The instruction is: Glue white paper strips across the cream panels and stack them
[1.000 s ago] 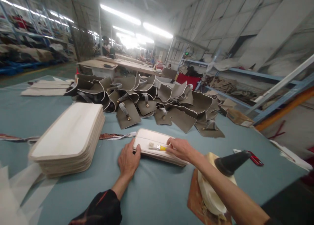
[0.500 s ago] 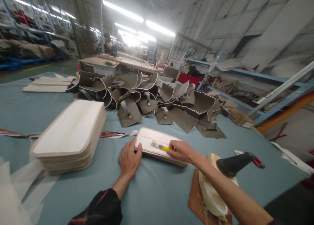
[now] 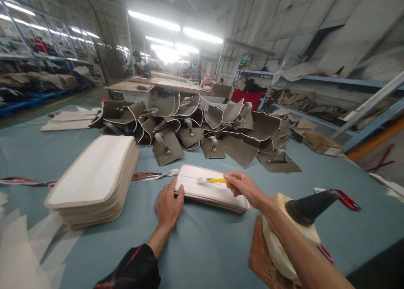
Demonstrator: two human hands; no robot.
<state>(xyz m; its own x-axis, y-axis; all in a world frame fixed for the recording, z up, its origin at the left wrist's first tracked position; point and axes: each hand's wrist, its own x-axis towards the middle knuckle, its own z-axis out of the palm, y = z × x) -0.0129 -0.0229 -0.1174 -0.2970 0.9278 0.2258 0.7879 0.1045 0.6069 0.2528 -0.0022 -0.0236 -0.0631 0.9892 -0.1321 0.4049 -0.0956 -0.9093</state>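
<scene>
A small stack of white panels [image 3: 189,180] with rounded corners and beige edges lies in front of me. My left hand [image 3: 168,202] grips its left end, the thumb at the near edge and the fingers along the side. Pinched in my right hand [image 3: 241,184] is a yellow-handled paintbrush [image 3: 217,180]. Its pale bristles are at the top panel, near a dark line running along it. Beneath my right forearm stands a cream-coloured container [image 3: 277,238] with a black cone-shaped piece [image 3: 311,207] on top, set on a brown board [image 3: 259,255].
A taller stack of white panels [image 3: 91,171] stands at the left. Grey-brown bag pieces [image 3: 202,125] with handles are heaped across the back of the blue-green table [image 3: 202,247]. A red tool [image 3: 349,200] lies at right; translucent sheets [image 3: 25,247] lie at near left.
The brush has shifted slightly along the top panel, and its handle now lies flatter, with more of it showing. My left hand stays at the stack's left end. The view has shifted slightly.
</scene>
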